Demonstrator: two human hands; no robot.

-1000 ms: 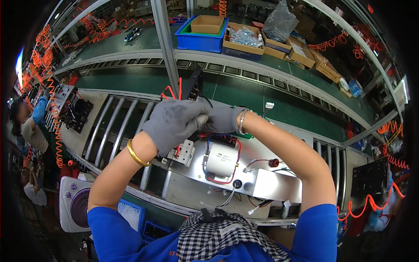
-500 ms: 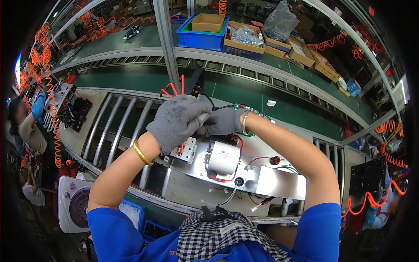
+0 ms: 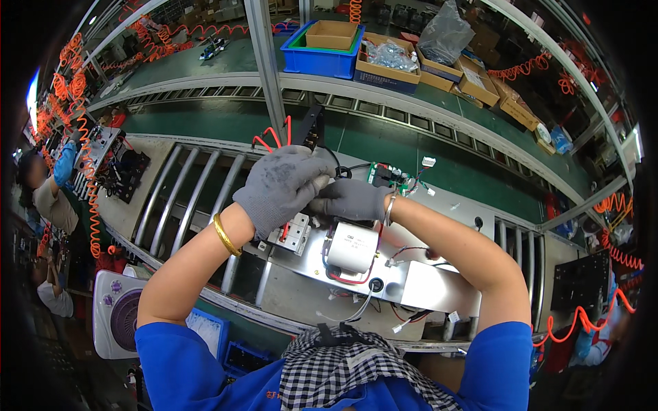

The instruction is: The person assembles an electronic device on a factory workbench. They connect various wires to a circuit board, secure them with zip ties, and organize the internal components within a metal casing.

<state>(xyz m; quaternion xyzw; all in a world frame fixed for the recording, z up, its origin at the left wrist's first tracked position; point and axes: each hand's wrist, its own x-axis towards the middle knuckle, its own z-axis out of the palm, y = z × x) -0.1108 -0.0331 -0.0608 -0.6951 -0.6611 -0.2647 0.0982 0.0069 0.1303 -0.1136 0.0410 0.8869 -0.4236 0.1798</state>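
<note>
My left hand (image 3: 284, 183), in a grey glove, is closed with its thumb and fingertips pressed together. Against it my right hand (image 3: 351, 199), gloved alike, is closed too, its fingertips meeting the left ones. What they pinch is hidden by the gloves. Just beyond the left hand a black terminal panel (image 3: 313, 127) stands tilted, with red wires (image 3: 277, 135) sticking up beside it. Below the hands lies a shiny metal chassis (image 3: 312, 264) carrying a white breaker-like block (image 3: 296, 234) and a white cylindrical capacitor (image 3: 353, 248). A green circuit board (image 3: 381, 175) shows past the right hand.
The chassis rests over a roller conveyor (image 3: 184, 198). Across a green bench stand a blue bin (image 3: 321, 60) and cardboard boxes (image 3: 387, 65). A white fan (image 3: 120, 315) is at lower left. Orange coiled hoses (image 3: 86, 171) hang at the left, where another person (image 3: 55, 198) works.
My right wrist and forearm have come slightly down and rightward, baring more of the circuit board. The left hand keeps nearly the same pose, and both hands stay together.
</note>
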